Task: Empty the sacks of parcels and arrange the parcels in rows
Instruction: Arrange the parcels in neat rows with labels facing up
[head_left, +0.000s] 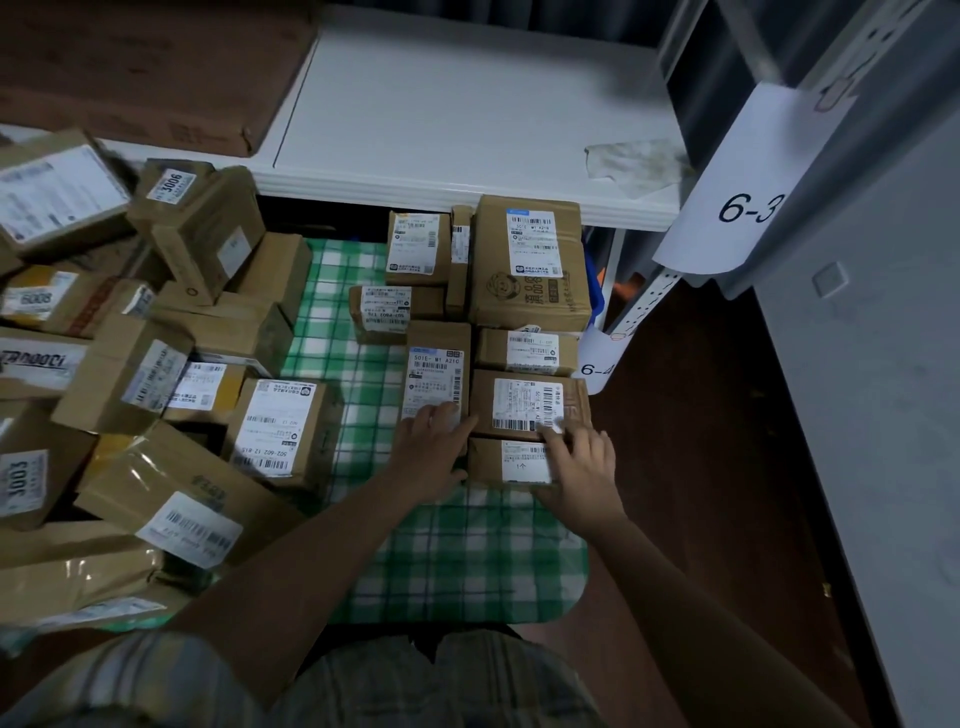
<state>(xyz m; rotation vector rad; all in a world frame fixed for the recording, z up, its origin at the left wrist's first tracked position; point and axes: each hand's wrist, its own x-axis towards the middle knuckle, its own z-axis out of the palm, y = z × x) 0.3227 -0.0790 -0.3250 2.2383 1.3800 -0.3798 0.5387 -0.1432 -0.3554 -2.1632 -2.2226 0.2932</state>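
Note:
Brown cardboard parcels with white labels lie in rows on a green-and-white checked cloth (457, 561). My left hand (434, 452) rests on the near end of a tall labelled parcel (436, 364), fingers spread over its label. My right hand (582, 467) lies on the nearest small parcel (511, 462), with its fingertips touching the label of the parcel behind it (524, 402). Further back stand a large printed box (530, 265) and several smaller parcels (418, 249).
A loose heap of parcels (156, 364) fills the left side. A white shelf board (467, 119) runs above the rows. A grey shelving upright with paper tags 6-3 (748, 208) and 6-4 (597, 369) stands at the right, beside dark brown floor (701, 441).

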